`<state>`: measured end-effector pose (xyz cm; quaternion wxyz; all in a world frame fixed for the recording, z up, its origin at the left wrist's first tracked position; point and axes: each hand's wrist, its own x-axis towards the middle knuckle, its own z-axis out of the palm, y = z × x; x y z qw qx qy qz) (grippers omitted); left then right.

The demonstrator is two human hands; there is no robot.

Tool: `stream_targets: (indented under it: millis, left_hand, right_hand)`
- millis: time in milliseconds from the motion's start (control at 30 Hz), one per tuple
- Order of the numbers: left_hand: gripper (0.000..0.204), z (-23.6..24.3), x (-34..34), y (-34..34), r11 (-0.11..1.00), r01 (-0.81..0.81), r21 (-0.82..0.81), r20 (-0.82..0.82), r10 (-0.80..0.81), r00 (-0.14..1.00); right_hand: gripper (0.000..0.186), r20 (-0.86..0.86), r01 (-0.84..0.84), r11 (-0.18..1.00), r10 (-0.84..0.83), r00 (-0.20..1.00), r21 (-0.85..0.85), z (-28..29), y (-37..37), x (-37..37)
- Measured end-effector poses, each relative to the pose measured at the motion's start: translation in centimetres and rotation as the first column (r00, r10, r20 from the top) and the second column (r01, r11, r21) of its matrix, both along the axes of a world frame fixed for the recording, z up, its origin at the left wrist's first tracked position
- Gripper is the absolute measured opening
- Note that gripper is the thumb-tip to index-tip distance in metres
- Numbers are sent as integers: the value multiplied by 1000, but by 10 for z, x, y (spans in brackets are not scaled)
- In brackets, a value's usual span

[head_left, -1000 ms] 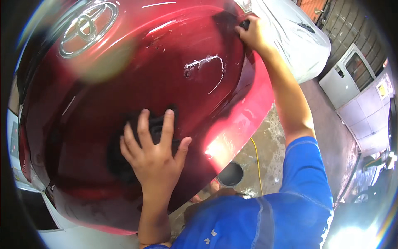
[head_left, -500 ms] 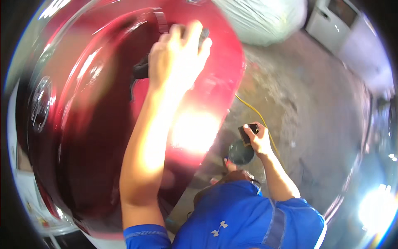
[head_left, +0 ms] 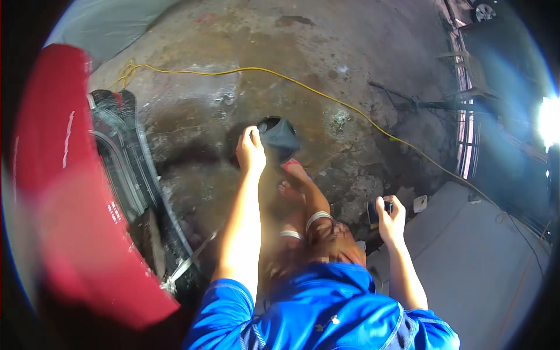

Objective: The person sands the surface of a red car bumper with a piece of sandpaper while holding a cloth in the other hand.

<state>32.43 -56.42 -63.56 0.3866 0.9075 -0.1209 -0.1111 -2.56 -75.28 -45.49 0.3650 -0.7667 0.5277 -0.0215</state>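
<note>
My left hand [head_left: 251,153] is closed, its fingers pinching a limp dark grey sheet [head_left: 281,137] over a round black bucket [head_left: 268,123] on the floor. Whether the sheet is cloth or sandpaper I cannot tell. It hides much of the bucket's opening. Lower on the right, my right hand [head_left: 392,219] grips a small dark block [head_left: 373,213] with a pale edge, apart from the bucket. To the left stands a glossy red car body panel [head_left: 61,157], with no hand on it.
A yellow cable [head_left: 262,69] crosses the wet, stained concrete floor [head_left: 326,52]. Beside the red panel is a black ribbed part [head_left: 119,169] with a pale strap [head_left: 185,265]. A grey covered surface [head_left: 461,256] lies at lower right, and a bright lamp [head_left: 549,122] shines at the right edge.
The view has swung right. My left hand has left the red panel and come down to the bucket with the dark sheet. My right hand, still holding the block, is now away from the bucket.
</note>
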Motion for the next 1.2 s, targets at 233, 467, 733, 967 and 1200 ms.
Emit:
stream_targets:
  millis: [233,467,733,967,1200]
  left_hand:
    - [38,-220,-70,-9,971,-217,100,-426,239,873]
    - [49,-371,-93,2,860,68,506,-309,107,945]
    - [42,-255,-79,-26,696,-718,16,-897,327,298]
    - [34,-12,-107,23,560,-418,-715,-675,-400,619]
    - [54,208,-99,-8,243,-540,-805,-587,-204,783]
  right_hand:
    - [31,-379,211,969,-150,913,125,-28,38,-120]
    - [31,-504,152,941,23,863,303,-95,58,-181]
    - [35,-346,-8,933,141,928,359,-132,27,-109]
    - [29,41,-109,992,106,994,67,-168,27,97]
    - [40,712,-378,657,-361,601,652,-10,68,260]
